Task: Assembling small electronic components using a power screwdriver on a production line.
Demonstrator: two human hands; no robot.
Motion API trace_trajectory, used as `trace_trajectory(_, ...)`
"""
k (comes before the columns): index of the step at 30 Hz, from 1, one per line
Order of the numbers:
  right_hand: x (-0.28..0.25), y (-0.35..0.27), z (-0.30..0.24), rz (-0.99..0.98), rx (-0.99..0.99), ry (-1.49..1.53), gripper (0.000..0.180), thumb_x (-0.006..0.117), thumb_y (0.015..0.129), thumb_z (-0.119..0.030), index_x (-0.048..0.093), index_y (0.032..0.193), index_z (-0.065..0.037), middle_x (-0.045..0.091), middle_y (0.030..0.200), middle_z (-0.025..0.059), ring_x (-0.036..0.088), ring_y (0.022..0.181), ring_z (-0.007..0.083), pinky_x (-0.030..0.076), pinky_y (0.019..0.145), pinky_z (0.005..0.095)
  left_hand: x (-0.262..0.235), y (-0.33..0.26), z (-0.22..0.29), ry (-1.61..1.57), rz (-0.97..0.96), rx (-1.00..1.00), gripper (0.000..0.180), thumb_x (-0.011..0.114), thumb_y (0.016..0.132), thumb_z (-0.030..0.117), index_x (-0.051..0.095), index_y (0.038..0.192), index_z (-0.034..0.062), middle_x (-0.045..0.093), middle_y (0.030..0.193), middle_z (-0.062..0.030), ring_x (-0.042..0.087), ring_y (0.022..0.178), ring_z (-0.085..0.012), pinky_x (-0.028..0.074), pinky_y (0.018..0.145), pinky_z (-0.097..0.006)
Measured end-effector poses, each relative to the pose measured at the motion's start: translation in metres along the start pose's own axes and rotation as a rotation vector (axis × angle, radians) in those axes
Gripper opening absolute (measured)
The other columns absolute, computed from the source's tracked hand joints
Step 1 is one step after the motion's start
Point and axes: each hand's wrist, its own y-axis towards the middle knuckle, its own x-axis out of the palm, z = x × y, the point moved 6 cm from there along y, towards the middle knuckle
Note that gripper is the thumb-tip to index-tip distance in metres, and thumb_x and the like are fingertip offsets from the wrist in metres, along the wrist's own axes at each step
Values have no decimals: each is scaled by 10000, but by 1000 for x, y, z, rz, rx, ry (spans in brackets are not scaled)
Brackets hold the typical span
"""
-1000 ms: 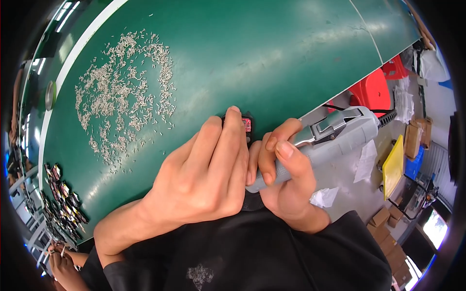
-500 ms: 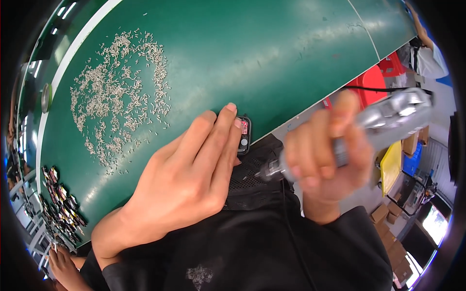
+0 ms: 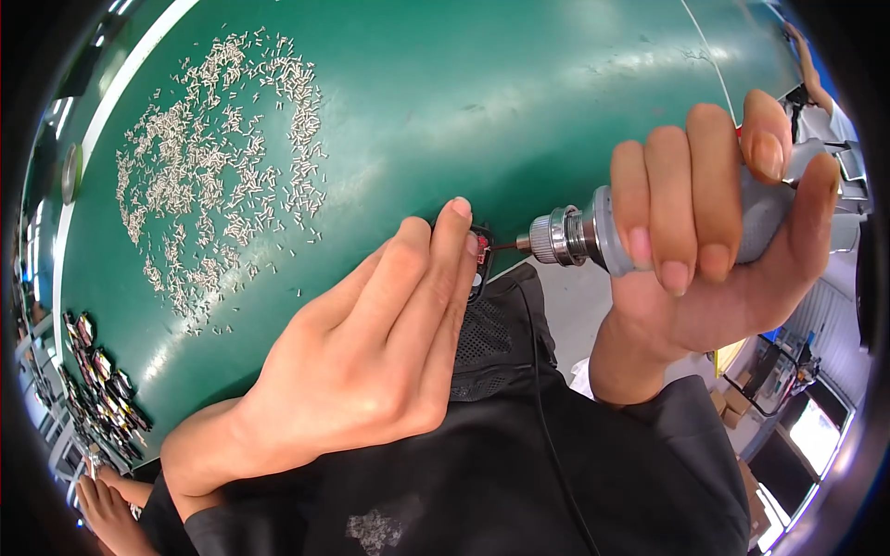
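Observation:
My left hand [image 3: 371,343] lies over a small black device [image 3: 477,281] at the near edge of the green table. Its fingertips hold the device down and hide most of it; a bit of red circuit board [image 3: 483,246] shows beside them. Wrapped in my right hand [image 3: 700,232] is a grey electric screwdriver [image 3: 559,237] with a silver collar, tilted nearly flat. Its thin bit points left and meets the device at the red board. Whether a screw sits at the tip is too small to tell.
Many small silver screws [image 3: 176,153] lie scattered over the left of the green table [image 3: 399,111]. A pile of small dark parts [image 3: 102,389] is at the lower left. Another person's hand [image 3: 107,505] shows below it. A black cable [image 3: 547,417] hangs across my front.
My right hand has brought the screwdriver up from in front of my body, so its bit now reaches the device. My left hand keeps its hold on the device.

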Motion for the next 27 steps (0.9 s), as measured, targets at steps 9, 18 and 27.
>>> trace_trajectory(9, 3, 7, 14, -22, 64, -40, 327, 347, 1000, -375, 493, 941, -88, 437, 563, -9, 439, 470, 113, 416, 563, 275, 7, -4, -4, -8, 48, 11, 334, 654, 636, -7, 632, 934, -156, 636, 1039, -239, 615, 846, -289, 546, 653, -329)
trace_trajectory(18, 26, 15, 20, -121, 57, -175, 255, 380, 1005, -338, 434, 902, -111, 432, 558, -31, 439, 462, 91, 411, 522, 253, 8, -6, -2, -43, 47, 23, 367, 630, 595, -17, 623, 933, -161, 626, 1025, -248, 603, 878, -312, 550, 681, -353)
trace_trajectory(27, 32, 25, 28, -107, -87, 45, 228, 642, 870, -195, 453, 798, -91, 470, 509, -17, 426, 363, 75, 376, 363, 204, -5, -15, -7, -139, -26, -30, 388, 606, 606, 46, 628, 943, -142, 613, 1054, -230, 595, 919, -287, 512, 822, -335)
